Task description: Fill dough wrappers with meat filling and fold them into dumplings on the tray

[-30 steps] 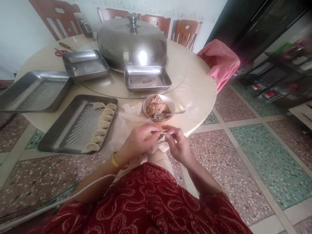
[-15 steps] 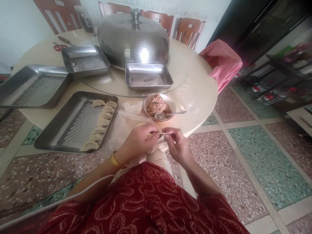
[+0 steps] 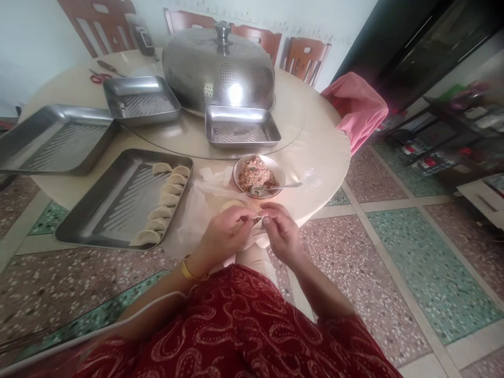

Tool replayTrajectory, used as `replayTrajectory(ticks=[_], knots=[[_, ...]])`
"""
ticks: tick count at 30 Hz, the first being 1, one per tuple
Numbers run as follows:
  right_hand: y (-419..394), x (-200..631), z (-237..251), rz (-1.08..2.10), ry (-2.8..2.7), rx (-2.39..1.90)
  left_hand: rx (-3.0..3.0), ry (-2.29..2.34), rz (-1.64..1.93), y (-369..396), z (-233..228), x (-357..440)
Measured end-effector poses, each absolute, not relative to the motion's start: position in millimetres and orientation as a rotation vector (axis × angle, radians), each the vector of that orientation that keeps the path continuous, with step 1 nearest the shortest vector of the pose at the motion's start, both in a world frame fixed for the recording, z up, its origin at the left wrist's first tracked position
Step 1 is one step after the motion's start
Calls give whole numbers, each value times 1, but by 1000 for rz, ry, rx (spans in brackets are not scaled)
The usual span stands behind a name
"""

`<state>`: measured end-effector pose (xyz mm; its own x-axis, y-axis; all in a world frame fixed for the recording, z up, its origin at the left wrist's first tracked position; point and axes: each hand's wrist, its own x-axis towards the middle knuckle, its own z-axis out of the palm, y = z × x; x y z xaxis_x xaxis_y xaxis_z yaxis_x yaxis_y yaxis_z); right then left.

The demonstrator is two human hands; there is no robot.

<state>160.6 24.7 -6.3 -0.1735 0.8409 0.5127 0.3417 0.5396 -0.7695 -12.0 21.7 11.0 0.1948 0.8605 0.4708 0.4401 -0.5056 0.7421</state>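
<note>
My left hand [image 3: 226, 234] and my right hand [image 3: 284, 233] meet at the table's front edge, above my lap. Between their fingertips they pinch a thin, pale dumpling wrapper [image 3: 259, 217], seen almost edge-on and mostly covered by the fingers. Just beyond them stands a white bowl [image 3: 280, 169] of minced filling [image 3: 252, 172], with a metal spoon [image 3: 289, 185] resting in it. A pale round piece [image 3: 231, 205], partly hidden, lies behind my left hand. To the left, a large metal tray [image 3: 106, 210] holds a row of folded dumplings [image 3: 169, 200] along its right side.
Crumpled clear plastic [image 3: 192, 210] lies between tray and hands. Three more metal trays, one a small tray [image 3: 242, 139], stand farther back. A big perforated metal dome [image 3: 197, 68] sits on the glass turntable. Red scissors [image 3: 99, 78] lie far left; a pink cloth [image 3: 360, 107] drapes at right.
My hands have drawn slightly closer together around the wrapper, the right one shifting left. More of the pale round piece behind my left hand shows. The view has shifted slightly.
</note>
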Motion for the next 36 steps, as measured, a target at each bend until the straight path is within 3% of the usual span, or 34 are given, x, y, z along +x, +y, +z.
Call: replayTrajectory(ticks=[19,36], knots=[[28,152,-2,547,-1816,-987,2455,1282,1440,22,13,-12],[26,153,2,582,-1778,-937,2194,1179,1458,17,19,-16]])
